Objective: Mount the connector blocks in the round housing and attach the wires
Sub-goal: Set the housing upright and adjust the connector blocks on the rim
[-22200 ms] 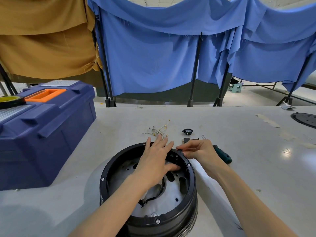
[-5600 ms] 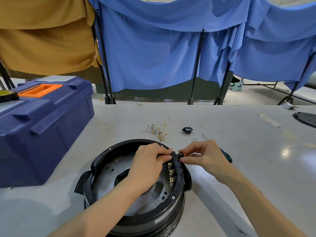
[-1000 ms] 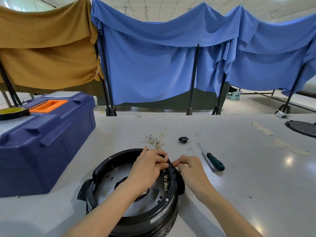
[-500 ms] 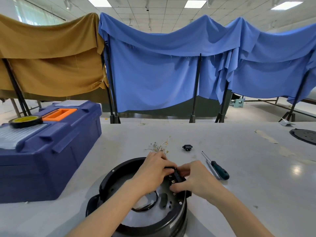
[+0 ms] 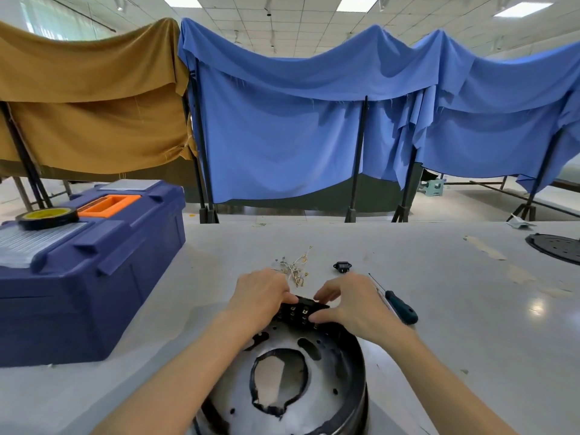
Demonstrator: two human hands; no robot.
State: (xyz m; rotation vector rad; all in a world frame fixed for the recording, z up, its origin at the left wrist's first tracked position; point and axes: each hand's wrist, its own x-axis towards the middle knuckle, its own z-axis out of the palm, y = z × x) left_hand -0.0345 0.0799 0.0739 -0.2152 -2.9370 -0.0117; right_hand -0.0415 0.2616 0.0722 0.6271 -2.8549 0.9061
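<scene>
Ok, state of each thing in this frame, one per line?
Round housing: on table, open side up.
Connector block: at the housing's far rim.
Left hand: grips the block.
Right hand: pinches the block.
Wires: loose on table, unattached.
Black socket: loose on table.
Screwdriver: lying untouched.
Toolbox: closed.
Tape roll: flat on toolbox.
</scene>
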